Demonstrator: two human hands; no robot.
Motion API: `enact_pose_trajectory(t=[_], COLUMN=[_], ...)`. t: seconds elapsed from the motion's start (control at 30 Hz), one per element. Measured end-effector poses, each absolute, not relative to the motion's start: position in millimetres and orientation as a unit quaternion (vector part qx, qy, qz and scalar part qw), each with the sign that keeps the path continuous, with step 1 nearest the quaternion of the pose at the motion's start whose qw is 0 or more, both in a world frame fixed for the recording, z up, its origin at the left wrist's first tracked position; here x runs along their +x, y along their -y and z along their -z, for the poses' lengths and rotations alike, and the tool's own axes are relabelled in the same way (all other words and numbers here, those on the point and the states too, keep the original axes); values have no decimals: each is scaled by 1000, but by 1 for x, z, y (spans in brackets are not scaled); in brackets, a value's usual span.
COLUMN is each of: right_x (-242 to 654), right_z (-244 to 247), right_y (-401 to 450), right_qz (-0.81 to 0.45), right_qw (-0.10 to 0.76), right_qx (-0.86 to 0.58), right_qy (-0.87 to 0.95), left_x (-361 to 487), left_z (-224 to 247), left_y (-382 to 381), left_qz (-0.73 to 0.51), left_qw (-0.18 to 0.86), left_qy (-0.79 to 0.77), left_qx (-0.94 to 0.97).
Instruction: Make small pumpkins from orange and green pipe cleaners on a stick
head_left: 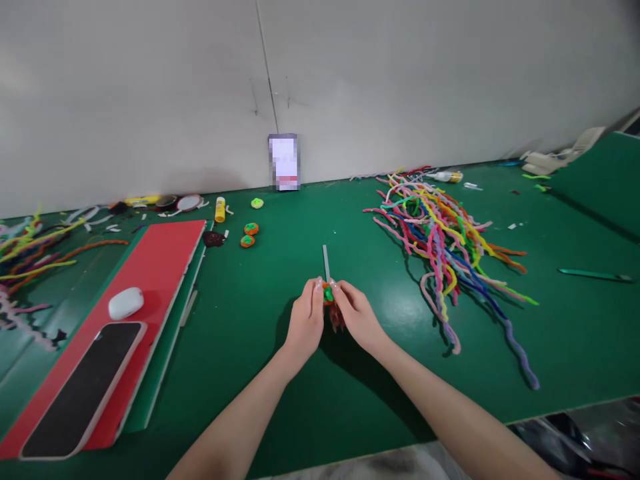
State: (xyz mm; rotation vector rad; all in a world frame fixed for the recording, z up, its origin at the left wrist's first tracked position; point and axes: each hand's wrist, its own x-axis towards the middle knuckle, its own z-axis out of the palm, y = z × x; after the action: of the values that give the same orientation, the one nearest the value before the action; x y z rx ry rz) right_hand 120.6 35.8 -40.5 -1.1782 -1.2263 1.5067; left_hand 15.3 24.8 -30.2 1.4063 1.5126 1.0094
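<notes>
Near the middle of the green table, my left hand [307,319] and my right hand [358,316] pinch a small orange piece with a green top [328,294] between their fingertips. Part of the piece is covered by the fingers. Just beyond it a thin pale stick [326,261] points away from me; whether it touches the piece is unclear. Two orange pieces with green tops, one [251,229] behind the other [247,241], lie to the left, with a light green piece [257,203] farther back.
Bundles of fuzzy stems lie right [440,233] and far left [35,257]. A red board [165,267] bears a phone [83,390] and white case [126,303]. A glue stick [220,210], upright screen [285,162] and green tool [593,274] are also on the table [270,387].
</notes>
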Motion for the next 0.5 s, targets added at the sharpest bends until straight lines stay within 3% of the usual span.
enact_pose_trajectory(t=[0.5], right_x=[125], right_z=[42], right_y=[-37], right_qz=[-574], right_qw=[407], right_qx=[-490], right_qy=[515], left_x=[9], left_z=[32], left_y=[-27], left_qz=[-349], left_qw=[331], left_qy=[-625], left_qx=[614])
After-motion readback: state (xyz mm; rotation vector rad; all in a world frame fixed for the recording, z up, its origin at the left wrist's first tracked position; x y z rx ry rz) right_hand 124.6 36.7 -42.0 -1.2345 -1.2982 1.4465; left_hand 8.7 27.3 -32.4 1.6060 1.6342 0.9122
